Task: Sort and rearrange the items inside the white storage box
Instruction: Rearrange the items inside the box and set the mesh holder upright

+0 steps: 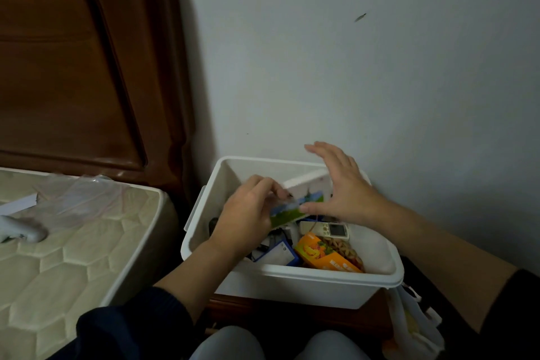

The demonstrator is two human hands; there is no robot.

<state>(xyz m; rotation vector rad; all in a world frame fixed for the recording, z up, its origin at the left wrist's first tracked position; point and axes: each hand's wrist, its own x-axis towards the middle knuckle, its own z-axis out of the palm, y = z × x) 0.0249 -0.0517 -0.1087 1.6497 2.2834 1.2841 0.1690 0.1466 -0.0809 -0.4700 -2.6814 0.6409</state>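
- Left hand (248, 210) pinches a blue-green box (295, 207) over the white storage box (292, 275).
- Right hand (344, 184), at the box's 12 o'clock, is released, fingers spread, thumb touching the blue-green box.

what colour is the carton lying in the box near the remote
Orange, with fruit pictures, seen in the head view: carton.

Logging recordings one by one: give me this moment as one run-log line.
left hand pinches flat blue-green picture packet | right hand open, thumb touching packet | both above white plastic storage box
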